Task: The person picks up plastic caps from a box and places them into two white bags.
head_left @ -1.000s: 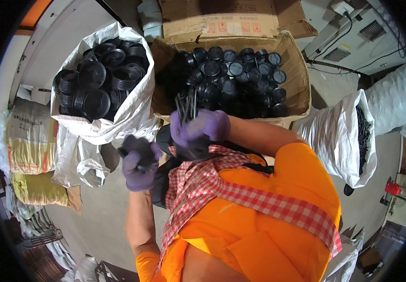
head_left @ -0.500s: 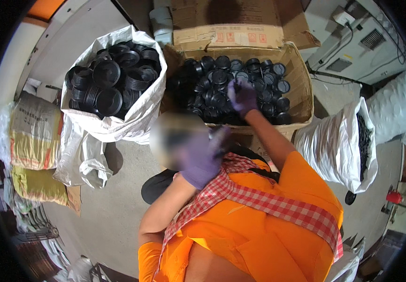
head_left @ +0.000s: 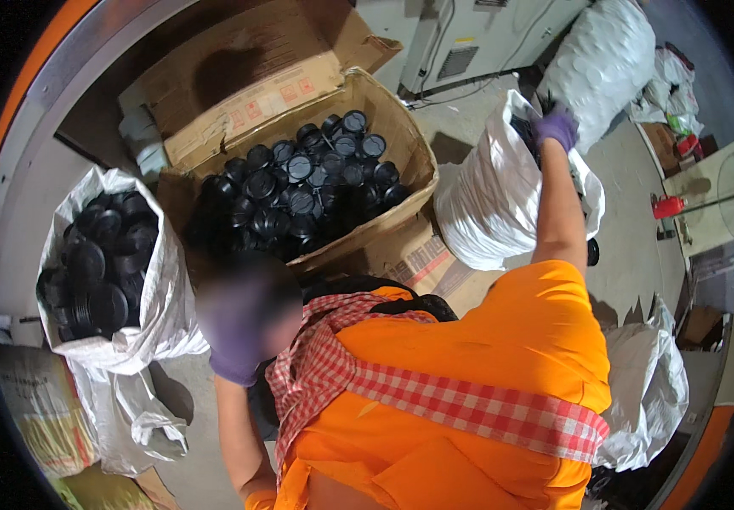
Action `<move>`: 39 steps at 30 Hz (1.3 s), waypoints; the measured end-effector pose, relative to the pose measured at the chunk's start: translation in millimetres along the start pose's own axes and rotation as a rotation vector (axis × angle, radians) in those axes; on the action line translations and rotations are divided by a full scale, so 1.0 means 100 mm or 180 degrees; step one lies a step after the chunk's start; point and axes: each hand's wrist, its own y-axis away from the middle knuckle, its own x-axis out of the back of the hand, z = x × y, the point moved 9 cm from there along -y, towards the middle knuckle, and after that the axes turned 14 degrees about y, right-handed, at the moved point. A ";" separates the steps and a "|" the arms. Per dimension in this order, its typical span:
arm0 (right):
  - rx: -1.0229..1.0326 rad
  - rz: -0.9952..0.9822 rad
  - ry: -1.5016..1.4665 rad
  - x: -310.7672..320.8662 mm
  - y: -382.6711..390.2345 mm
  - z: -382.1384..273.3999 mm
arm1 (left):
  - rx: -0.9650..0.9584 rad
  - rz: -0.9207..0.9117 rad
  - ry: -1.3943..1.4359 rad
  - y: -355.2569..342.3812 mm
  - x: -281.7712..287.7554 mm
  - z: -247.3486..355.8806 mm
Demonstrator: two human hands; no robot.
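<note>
My right hand (head_left: 557, 129), in a purple glove with dark fingertips, is at the mouth of a white woven sack (head_left: 490, 191) at the right. Dark pieces (head_left: 523, 134) show inside that mouth; the fingers are too hidden to tell what they hold. At the lower left, my left hand (head_left: 235, 348), also gloved in purple, is raised in front of my body. A blur covers its fingers. Ahead of my body stands an open cardboard box (head_left: 409, 140) holding many round black plastic caps (head_left: 301, 202) with short stems.
Another white woven sack (head_left: 171, 297), at the left, is filled with round black lids (head_left: 86, 263). Behind the right sack leans a bulging white sack (head_left: 601, 64). A crumpled white bag (head_left: 643, 391) lies at the lower right, and a grey cabinet (head_left: 469, 42) stands behind the box.
My right hand has left the caps in the box and moved right to the white sack's mouth. The view has turned right, so the box and left sack appear further left.
</note>
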 end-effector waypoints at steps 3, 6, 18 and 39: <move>-0.0392 -0.2455 0.0409 -0.72 0.24 0.31 | 0.0100 0.0162 0.0218 -0.04 0.10 0.05; -0.0451 -0.1142 0.0685 -0.74 -0.18 0.47 | 0.0292 0.0535 0.0496 0.00 0.36 0.06; 0.1908 -0.0991 -0.3549 0.08 0.35 -2.58 | 0.0354 0.3290 0.0667 0.76 1.94 -0.22; 0.3997 -0.6719 -0.3186 1.85 4.20 -5.97 | 0.1666 0.3370 0.1047 0.94 3.34 -1.40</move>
